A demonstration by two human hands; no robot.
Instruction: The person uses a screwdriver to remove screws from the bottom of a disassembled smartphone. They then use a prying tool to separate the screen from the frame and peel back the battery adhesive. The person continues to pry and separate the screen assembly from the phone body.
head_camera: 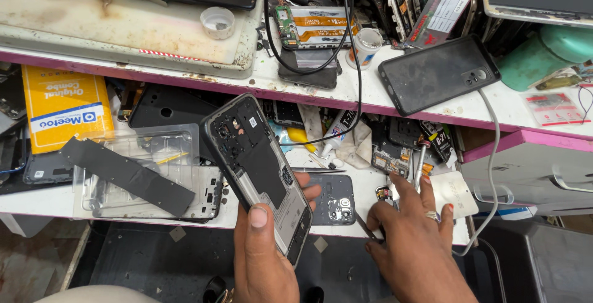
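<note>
2 hands busy: left hand [262,250] gripping opened phone frame [259,170] by 1 end, right hand [412,232] pinching thin tool [365,226]. Likely slip risk over bench edge [185,219]; exposed internals easily scratched.

Tweezers [318,169], glue tube [336,131] ahead.

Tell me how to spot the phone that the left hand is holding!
Find the cluttered white workbench with the pink edge. At its front edge the left hand holds up an opened phone frame, tilted, thumb pressed on its lower end. Unlike the closed black phone lying flat on the upper shelf, this one has no back cover, so its dark insides and silver rim show.
</note>
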